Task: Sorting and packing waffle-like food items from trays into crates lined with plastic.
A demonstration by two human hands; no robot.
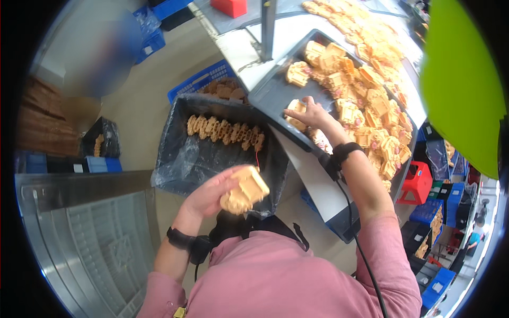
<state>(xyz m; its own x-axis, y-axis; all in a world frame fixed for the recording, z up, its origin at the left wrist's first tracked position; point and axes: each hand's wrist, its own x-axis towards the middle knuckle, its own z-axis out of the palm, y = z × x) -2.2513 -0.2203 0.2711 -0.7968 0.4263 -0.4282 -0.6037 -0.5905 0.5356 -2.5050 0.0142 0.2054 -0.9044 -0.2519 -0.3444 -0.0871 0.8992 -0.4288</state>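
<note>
My left hand [214, 190] is closed on a tan moulded plastic piece [247, 192] with a recessed rectangular panel and a bumpy edge. It holds this piece in front of my body, near the close rim of a lined bin. A thin red wire rises by the piece's upper edge. Over the dark tray [270, 95], my right hand [317, 115] has thumb and fingers on another tan moulded piece [296, 113]. Many similar tan pieces [366, 106] lie heaped in the tray's right side, some showing pinkish parts. One stands apart near the tray's far edge.
A black bin with a plastic liner [177, 159] holds a row of tan pieces [225, 132]. Behind it sits a blue crate [204, 79]. More pieces cover the white table [313, 172] beyond the tray. A metal post [268, 32] and red stool [416, 183] stand nearby.
</note>
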